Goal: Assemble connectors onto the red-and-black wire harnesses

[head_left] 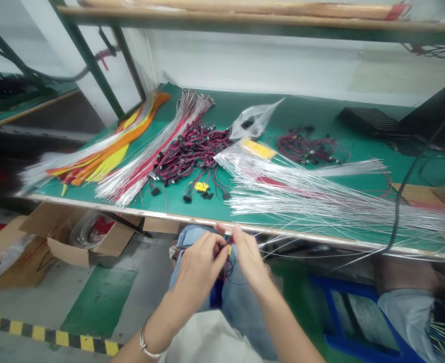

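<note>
Wire lead (226, 254), red-black with a yellow tag, sits pinched between left hand (200, 269) and right hand (249, 257) over the lap, both grips closed on it. One lead in work; pile of leads (192, 151) and clear strands (321, 196) wait on tabletop (301, 108).

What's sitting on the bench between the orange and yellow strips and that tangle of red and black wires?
In the head view, a long bundle of red wires in clear sleeves lies between the orange and yellow strips and the red-black wire tangle.

wiring workshop | green bench (321, 108) | wire bundles (192, 146) | hazard-striped floor (48, 337)
</note>
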Demonstrator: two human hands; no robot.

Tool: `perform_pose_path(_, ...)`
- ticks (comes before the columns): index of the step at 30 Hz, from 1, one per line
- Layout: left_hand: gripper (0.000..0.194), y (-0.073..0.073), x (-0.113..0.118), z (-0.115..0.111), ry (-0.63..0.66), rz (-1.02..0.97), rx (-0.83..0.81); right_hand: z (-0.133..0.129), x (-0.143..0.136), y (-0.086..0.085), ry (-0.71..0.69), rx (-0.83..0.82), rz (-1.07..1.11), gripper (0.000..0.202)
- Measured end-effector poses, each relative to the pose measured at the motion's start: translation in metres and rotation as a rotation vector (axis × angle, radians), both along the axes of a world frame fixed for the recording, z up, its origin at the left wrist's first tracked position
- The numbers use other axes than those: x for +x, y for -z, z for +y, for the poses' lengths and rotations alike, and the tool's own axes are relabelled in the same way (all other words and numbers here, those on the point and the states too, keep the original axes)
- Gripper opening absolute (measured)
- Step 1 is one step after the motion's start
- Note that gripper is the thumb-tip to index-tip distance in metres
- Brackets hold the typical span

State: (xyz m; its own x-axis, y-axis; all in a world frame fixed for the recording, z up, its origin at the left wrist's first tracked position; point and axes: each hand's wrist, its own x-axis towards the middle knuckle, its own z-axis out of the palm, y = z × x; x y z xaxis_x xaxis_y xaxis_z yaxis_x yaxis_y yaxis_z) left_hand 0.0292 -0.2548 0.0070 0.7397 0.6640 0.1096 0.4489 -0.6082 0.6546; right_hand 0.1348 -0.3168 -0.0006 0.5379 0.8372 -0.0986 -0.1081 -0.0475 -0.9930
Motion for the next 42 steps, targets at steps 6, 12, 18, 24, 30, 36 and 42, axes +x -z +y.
perform_pose_path(6,0.014,-0.002,-0.001,0.002,0.069,0.056,0.009,0.005,0.000,0.004,-0.012,0.000,0.119,0.068)
perform_pose_path(12,0.017,-0.012,-0.005,0.006,0.074,-0.013,-0.170,0.004,0.001,0.001,-0.025,0.003,0.152,0.067)
perform_pose_path(18,0.018,-0.017,-0.005,0.006,0.089,0.096,-0.256,0.003,0.001,0.003,-0.029,0.011,-0.022,0.058)
perform_pose_path(24,0.023,-0.021,-0.001,0.008,0.141,0.151,-0.303,0.010,-0.013,0.019,-0.084,0.164,0.372,0.037)
perform_pose_path(30,0.033,-0.015,-0.019,0.031,0.272,0.097,-0.518,0.015,-0.010,0.017,0.167,0.177,0.732,0.034)
perform_pose_path(36,0.029,-0.015,-0.056,0.046,0.196,-0.255,-0.967,0.014,0.013,0.000,0.163,0.269,1.196,0.018)
perform_pose_path(42,0.040,-0.031,-0.119,0.064,-0.002,-0.377,-1.015,0.008,0.035,0.001,0.054,0.373,1.263,0.015)
